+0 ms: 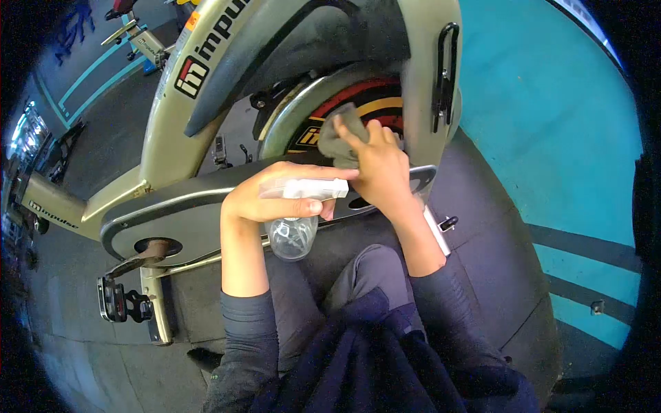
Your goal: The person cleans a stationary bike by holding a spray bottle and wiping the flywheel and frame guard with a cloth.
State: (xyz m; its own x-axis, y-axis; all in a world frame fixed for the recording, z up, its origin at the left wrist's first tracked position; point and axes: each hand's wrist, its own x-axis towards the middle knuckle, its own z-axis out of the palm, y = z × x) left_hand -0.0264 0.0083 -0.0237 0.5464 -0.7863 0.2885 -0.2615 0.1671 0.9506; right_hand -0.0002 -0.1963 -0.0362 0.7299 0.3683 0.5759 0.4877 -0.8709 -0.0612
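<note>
My left hand [258, 194] is wrapped around the neck of a clear spray bottle [292, 241] with a white trigger head, its nozzle pointing right. In my right hand [379, 165] is a grey cloth [337, 138], bunched under the fingers. The cloth lies against or just in front of the red, black and yellow flywheel [368, 96] of an exercise bike [165, 138]; whether it touches cannot be made out. Below both hands runs the bike's grey chain guard [206, 217]. Part of the bottle's head is hidden by my left fingers.
A crank with a pedal [124, 301] juts out at the lower left. The bike's upright post [430, 69] stands right of the flywheel. Another bike [138, 38] is at the upper left. Dark mats [496, 227] and turquoise floor [551, 138] lie to the right.
</note>
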